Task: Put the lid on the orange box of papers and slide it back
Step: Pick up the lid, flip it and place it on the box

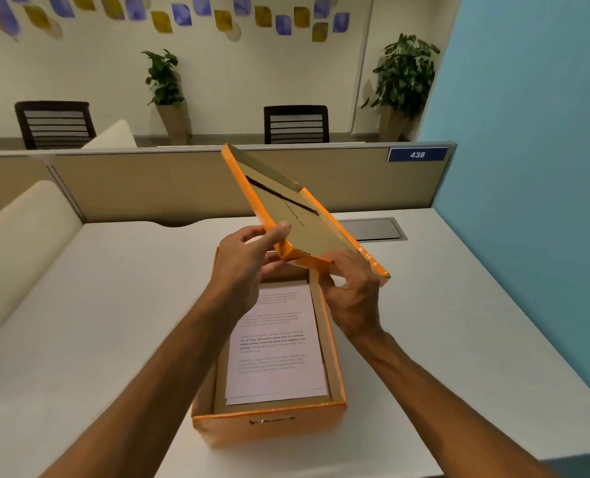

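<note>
I have both hands up over the open orange box [269,422], which sits on the table [97,305] directly under my wrists with the papers [276,343] lying flat inside. My left hand [248,260] pinches the near corner of the lid [297,215], thumb on the brown inner face. My right hand [352,291] grips the lid's near edge from below. The lid is tilted steeply, its hollow side facing me, held clear above the box's far end.
</note>
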### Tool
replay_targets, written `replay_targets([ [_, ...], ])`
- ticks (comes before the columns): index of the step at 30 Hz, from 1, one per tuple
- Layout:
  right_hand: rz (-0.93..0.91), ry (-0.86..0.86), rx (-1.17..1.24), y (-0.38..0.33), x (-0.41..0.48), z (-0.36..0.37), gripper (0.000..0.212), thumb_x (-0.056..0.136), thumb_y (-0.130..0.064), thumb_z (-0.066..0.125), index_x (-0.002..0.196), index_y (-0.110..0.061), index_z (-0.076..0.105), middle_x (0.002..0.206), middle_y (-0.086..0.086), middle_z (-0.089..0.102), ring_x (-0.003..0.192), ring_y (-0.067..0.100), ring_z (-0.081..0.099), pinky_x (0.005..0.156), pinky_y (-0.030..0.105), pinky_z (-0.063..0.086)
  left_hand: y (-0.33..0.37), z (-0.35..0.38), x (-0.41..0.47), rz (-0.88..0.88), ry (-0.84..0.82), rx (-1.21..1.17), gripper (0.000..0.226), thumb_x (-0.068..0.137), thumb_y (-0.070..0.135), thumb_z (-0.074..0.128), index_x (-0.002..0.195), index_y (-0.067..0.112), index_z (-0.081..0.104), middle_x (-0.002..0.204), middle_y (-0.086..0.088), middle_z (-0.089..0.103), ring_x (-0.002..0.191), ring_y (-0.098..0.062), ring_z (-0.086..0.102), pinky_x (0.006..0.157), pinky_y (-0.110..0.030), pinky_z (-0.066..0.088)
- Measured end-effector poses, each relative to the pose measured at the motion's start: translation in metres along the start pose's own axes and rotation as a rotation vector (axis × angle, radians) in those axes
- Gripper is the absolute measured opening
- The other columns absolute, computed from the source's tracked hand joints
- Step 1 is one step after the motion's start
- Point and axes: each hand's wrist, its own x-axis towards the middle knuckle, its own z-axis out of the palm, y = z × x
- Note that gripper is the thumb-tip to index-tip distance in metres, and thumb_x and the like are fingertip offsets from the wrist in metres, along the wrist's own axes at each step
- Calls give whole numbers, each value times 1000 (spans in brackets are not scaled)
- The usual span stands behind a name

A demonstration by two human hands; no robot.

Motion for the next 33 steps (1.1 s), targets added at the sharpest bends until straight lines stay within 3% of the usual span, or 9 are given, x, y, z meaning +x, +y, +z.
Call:
replay_targets([
  [5,130,76,154,-16,9,-1,27,85,-21,78,104,-5,70,100,12,73,92,24,70,84,34,59,6,-6,3,36,-61,49,48,87,50,65,117,12,67,109,-10,75,98,-25,74,80,-39,61],
  [8,230,91,215,-22,12,-4,19,84,-30,78,95,-19,67,84,-10,70,78,10,67,73,16,56,-17,-12,13,-48,-81,114,69,79,65,63,127,15,60,127,-8,66,113,-23,66,95,-41,55],
  [11,376,97,375,-27,17,-10,16,82,-37,78,87,-33,63,82,-30,68,83,0,68,65,6,51,-54,-23,22,-159,-144,36,76,78,67,62,137,20,51,135,-6,59,123,-23,58,101,-41,51],
  [15,568,91,675,-27,24,-16,18,79,-25,81,92,-33,71,95,-21,75,91,8,72,73,28,57,-99,-27,28,-313,-201,-163,67,86,54,64,141,19,48,139,-11,58,128,-30,56,108,-49,43],
  [19,714,75,900,-25,23,-20,32,71,-24,80,101,-33,73,107,-10,77,101,21,72,86,46,57,-120,-29,25,-391,-169,-447,61,91,34,68,143,17,41,142,-15,54,122,-34,61,95,-50,53],
  [23,840,55,1015,-19,23,-22,39,77,-15,77,113,-25,67,113,-5,76,107,27,70,90,56,54,-124,-38,24,-397,-54,-475,49,91,18,66,136,12,48,135,-15,58,118,-35,62,87,-53,57],
  [27,925,20,1064,-14,21,-19,43,77,-10,77,116,-23,65,115,-1,75,111,29,67,93,60,52,-120,-51,26,-352,48,-361,40,90,12,64,129,10,53,127,-13,63,112,-32,65,75,-47,60],
  [33,878,26,1044,-16,20,-17,58,74,-15,78,126,-28,57,114,-6,73,110,23,67,79,45,56,-107,-75,30,-290,110,-240,34,91,9,64,124,12,55,128,-14,62,112,-33,63,83,-49,58],
])
